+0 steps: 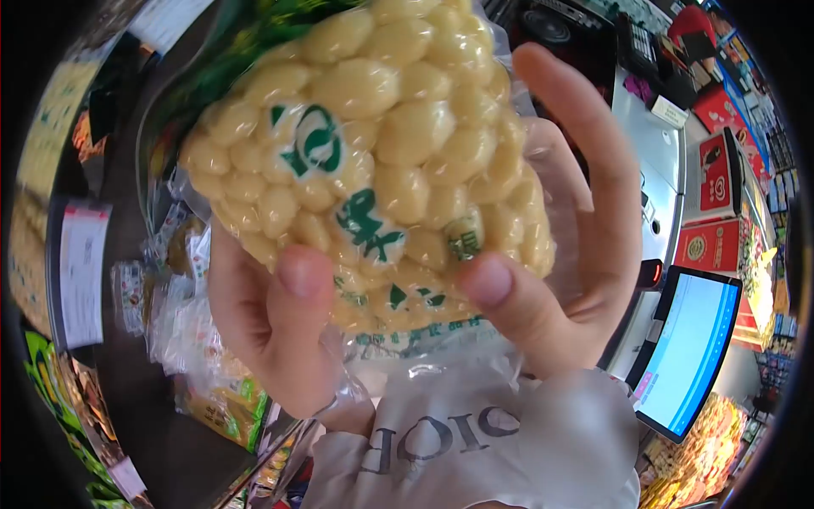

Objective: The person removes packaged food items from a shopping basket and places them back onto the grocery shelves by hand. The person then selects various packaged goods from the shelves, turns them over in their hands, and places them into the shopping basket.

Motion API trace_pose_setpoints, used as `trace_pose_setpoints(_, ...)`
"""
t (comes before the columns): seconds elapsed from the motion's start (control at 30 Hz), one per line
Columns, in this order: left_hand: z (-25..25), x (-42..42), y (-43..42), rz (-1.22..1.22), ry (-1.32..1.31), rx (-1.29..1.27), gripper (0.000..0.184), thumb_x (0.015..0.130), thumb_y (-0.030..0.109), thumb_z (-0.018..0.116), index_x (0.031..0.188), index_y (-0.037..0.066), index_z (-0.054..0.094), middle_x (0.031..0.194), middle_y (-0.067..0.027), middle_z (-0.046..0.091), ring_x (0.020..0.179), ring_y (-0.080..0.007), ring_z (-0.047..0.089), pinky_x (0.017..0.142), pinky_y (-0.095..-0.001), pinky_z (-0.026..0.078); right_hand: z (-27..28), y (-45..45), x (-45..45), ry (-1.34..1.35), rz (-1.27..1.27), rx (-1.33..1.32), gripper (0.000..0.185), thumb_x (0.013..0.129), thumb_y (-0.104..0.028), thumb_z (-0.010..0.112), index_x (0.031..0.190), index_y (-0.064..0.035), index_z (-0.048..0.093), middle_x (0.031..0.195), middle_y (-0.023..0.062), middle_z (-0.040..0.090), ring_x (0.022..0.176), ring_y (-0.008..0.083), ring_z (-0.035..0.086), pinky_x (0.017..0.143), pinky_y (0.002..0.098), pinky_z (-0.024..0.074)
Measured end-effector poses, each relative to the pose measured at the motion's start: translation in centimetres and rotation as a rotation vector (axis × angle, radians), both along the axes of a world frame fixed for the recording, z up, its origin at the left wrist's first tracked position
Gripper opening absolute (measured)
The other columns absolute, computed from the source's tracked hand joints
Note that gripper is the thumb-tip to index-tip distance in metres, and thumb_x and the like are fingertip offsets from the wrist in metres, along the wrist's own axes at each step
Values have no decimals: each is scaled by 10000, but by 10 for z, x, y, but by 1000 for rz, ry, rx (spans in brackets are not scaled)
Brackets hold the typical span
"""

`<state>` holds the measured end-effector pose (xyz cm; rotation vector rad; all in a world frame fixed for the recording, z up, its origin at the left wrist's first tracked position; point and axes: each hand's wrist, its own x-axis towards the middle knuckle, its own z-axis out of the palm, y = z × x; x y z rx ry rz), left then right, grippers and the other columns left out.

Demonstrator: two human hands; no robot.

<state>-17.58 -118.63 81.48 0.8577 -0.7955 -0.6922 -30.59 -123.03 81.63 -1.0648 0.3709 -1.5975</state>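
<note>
A clear plastic pack (pixel 381 161) of pale yellow, oval kernels with green printing fills the middle of the head view, close to the camera. At its lower left, my left hand (pixel 271 339) is closed on it, thumb pressed on the front and the other fingers hidden behind. My right hand (pixel 585 280) grips its lower right, thumb on the front, with some fingers curving up behind the right edge. The pack's upper left carries a dark green printed part (pixel 242 51). Loose clear film shows along its lower edge.
Small plastic-wrapped packets (pixel 186 331) and a yellow-green bag (pixel 225 407) lie on a dark surface at lower left. A price card (pixel 83 276) stands at left. On the right are a lit monitor (pixel 691 352), red boxes (pixel 716 178) and a metallic counter (pixel 661 153).
</note>
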Motion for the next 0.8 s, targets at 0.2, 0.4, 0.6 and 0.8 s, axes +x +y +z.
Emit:
trace_pose_setpoints(0.2,-61,-14,-43,-250,-251,366,526,928,185,565,1372,-67,443,1300,-140,551,1200,-235,527,1040,-356,391,-76,-27,-43,431,0,277,430,905,-78,700,1246,40,466,1149,112,613,1051,166,613,912,301,491)
trace_pose_setpoints(0.4,-261,-51,-85,-307,-269,733,286,981,99,515,1229,-41,487,1139,-142,594,1039,-208,583,924,-340,458,-248,-58,-49,816,-203,785,290,952,-232,667,1026,29,564,746,150,638,641,154,593,587,328,463)
trace_pose_setpoints(0.6,-442,-74,-62,-237,-401,992,296,923,75,568,1188,-55,539,1093,-221,664,993,-330,663,866,-415,504,-428,-38,-54,1090,-310,1081,354,959,-280,616,972,73,611,734,156,628,668,156,582,620,338,466)
trace_pose_setpoints(0.8,-528,-74,-61,-224,-448,1087,339,947,118,542,1251,-31,519,1122,-196,656,1070,-287,645,917,-396,493,-517,-41,-42,1201,-334,1193,443,950,-388,549,1041,35,641,895,261,684,866,424,674,767,475,513)
